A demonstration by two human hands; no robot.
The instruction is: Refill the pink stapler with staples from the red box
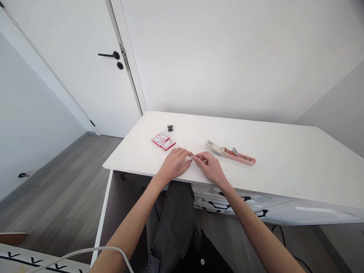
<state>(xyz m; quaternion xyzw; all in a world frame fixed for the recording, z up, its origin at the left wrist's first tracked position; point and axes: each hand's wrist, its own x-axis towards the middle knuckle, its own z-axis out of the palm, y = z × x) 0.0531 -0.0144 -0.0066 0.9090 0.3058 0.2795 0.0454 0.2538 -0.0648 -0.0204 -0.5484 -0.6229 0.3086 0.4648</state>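
My left hand and my right hand meet fingertip to fingertip just above the white desktop. Both pinch a small silver metal piece, too small to identify surely. Right of my right hand lies a long pink tray with a cream lid folded back to the left, a printed label on its end. A shiny metal part leans out of the tray, and several small pieces lie inside. Several red-and-white small boxes sit close together beyond my left hand.
A small black object lies behind the boxes. The white desk meets the wall at the back. Drawers with black handles are under its front edge. A white cable crosses the lower left; a door stands at left.
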